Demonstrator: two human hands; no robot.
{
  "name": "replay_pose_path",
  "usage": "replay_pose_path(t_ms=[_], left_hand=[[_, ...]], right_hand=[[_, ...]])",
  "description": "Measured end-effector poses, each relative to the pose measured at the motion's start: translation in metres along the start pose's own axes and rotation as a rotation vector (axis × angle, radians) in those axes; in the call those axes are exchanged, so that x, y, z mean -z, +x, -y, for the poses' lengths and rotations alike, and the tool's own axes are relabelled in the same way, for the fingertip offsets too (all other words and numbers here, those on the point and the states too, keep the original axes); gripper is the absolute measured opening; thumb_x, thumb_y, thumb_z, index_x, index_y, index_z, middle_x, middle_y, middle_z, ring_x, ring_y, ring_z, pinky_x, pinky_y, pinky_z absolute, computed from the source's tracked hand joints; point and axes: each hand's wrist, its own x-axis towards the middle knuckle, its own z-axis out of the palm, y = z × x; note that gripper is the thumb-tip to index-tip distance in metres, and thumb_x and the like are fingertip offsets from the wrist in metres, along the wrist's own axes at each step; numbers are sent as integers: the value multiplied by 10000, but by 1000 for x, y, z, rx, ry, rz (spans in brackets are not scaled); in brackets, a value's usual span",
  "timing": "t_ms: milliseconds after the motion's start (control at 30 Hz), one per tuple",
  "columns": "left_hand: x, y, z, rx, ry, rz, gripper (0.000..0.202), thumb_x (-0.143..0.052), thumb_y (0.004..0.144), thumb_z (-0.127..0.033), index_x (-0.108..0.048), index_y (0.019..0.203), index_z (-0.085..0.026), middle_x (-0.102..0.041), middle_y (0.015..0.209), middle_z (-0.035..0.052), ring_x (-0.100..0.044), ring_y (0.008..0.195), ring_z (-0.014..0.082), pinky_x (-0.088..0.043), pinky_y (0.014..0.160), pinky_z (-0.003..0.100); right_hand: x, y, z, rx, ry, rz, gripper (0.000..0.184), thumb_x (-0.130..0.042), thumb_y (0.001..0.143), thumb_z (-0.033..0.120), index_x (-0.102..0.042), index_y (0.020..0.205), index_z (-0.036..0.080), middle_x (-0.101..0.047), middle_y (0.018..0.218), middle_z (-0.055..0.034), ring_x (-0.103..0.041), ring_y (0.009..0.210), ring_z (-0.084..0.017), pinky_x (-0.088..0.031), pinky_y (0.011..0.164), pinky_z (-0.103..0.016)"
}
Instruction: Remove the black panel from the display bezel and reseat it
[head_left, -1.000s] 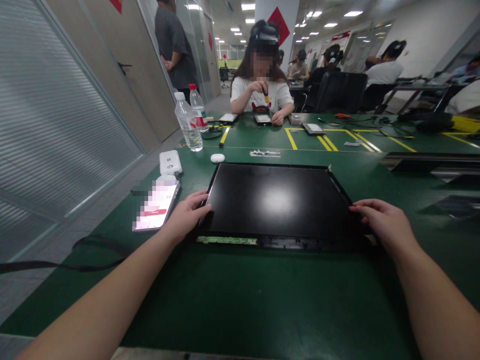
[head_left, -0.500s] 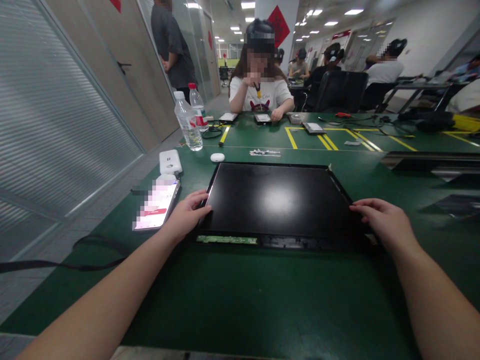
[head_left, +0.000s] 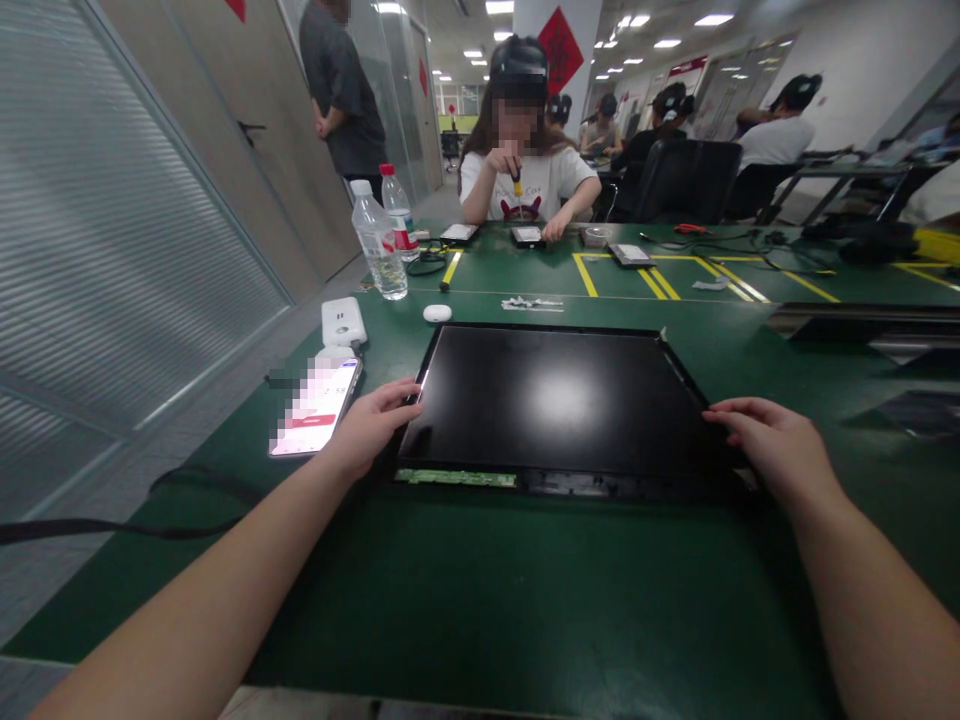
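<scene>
A black LCD screen panel (head_left: 555,400) lies flat on the green table, with a bright reflection in its middle. Along its near edge runs a strip of green circuit board (head_left: 456,479). My left hand (head_left: 375,425) grips the panel's left edge, thumb on top and the other fingers along the side. At the right edge, my right hand (head_left: 772,445) pinches the rim between thumb and fingers; some of its fingertips are hidden under or behind the edge.
Left of the panel lie a lit phone (head_left: 315,408), a white power bank (head_left: 343,322) and a white earbud case (head_left: 437,314). Two bottles (head_left: 379,240) stand behind. Across the green table (head_left: 480,590) a person (head_left: 525,180) holds a screwdriver over a hard drive (head_left: 528,236). Dark strips (head_left: 862,325) lie right.
My left thumb has shifted slightly up along the panel's left edge. My right hand keeps its place. The person opposite has moved an arm a little, and the view has shifted slightly.
</scene>
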Motion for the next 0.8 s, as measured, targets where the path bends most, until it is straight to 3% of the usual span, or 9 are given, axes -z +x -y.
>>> replay_pose_path(t_ms=[100,267,400,567,800], left_hand=[[2,-2,-5,17,-41,55,675,-960,588,-508,-811,1179,-217,-773,1426,152,-600,1481,424,-382,1302,575],[12,-1,-8,-33,147,148,745,-955,633,-588,-775,1258,-226,-738,1483,175,-634,1446,430,-430,1271,605],[21,-3,-10,-215,437,250,786,-865,738,-676,-744,1368,-223,-596,1653,183,-571,1510,435,-426,1277,626],[29,-8,-15,-393,780,361,803,-850,787,-625,-709,1493,-267,-441,1779,154,-468,1590,441,-400,1288,641],[32,-7,-14,-473,883,442,786,-849,829,-591,-683,1535,-288,-535,1717,142,-563,1518,412,-484,1232,588]], right_hand=[[0,-1,2,-122,54,13,376,-676,536,508,-786,789,252,-788,837,-56,-606,672,-213,-469,739,-398],[1,-3,5,-128,61,15,389,-686,504,518,-776,782,260,-785,843,-54,-612,710,-232,-464,773,-410],[1,-4,7,-133,68,17,392,-675,500,510,-769,783,257,-766,818,-50,-602,702,-227,-459,754,-402],[0,-4,7,-133,84,7,401,-701,481,510,-764,782,252,-749,796,-45,-589,694,-220,-456,751,-399],[-1,-2,3,-130,82,13,368,-721,520,484,-767,799,248,-742,784,-38,-598,692,-215,-456,733,-386]])
